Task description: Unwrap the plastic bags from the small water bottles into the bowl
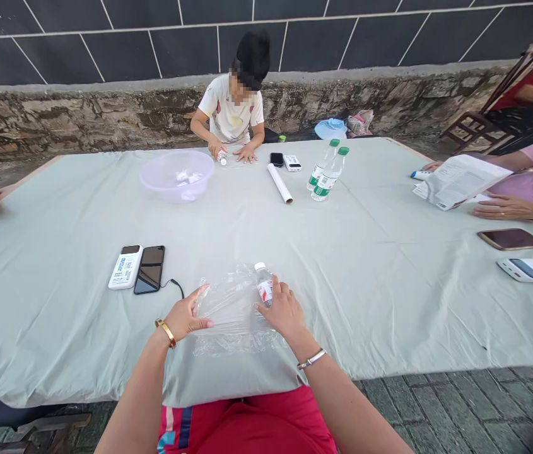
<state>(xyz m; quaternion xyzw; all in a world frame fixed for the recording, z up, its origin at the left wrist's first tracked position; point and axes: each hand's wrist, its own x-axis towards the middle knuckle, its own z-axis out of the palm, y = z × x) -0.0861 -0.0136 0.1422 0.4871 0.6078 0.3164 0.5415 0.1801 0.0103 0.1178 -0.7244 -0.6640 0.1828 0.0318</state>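
Note:
In front of me a sheet of clear plastic film lies wrinkled on the cloth-covered table. On its right side a small clear bottle with a white cap and a red-and-white label lies on its side, the cap pointing away from me. My right hand grips this bottle, thumb on its left and fingers on its right. My left hand rests at the film's left edge, thumb and fingers spread apart and touching the film. Its finger undersides are hidden.
A white power bank and a black phone lie left of the film. Farther back are a purple basin with white crumpled pieces, a film roll and two water bottles. Across the table a person handles another bottle.

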